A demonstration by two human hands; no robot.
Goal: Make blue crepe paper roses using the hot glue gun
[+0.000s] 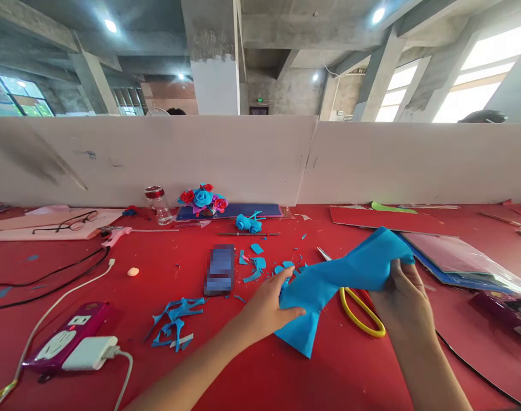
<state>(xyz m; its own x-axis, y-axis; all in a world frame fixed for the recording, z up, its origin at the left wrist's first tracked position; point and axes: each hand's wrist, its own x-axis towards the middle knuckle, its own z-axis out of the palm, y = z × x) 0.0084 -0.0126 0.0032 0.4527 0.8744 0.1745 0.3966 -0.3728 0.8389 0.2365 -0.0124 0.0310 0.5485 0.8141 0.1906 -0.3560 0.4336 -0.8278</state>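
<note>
A sheet of blue crepe paper point(341, 277) is stretched, bent and creased between my two hands above the red table. My left hand point(271, 302) grips its left part, with the thumb in front and the fingers partly hidden behind. At the upper right, my right hand point(403, 294) pinches the other end. Under the paper lie scissors point(363, 319) with yellow handles, their blades partly covered and the tip pointing away. Cut blue paper pieces point(255, 268) are scattered beyond my left hand. Further back lie rolled blue paper flowers point(249, 222) beside a thin rod point(247, 234).
A phone point(219, 269) lies left of centre, near blue scraps point(177, 322). Behind stand a flower arrangement point(203, 198) and a glass jar point(158, 205). Power strips point(72, 337) with cables sit at left and right. Plastic-wrapped sheets point(465, 262) lie right, before a white partition point(157, 154).
</note>
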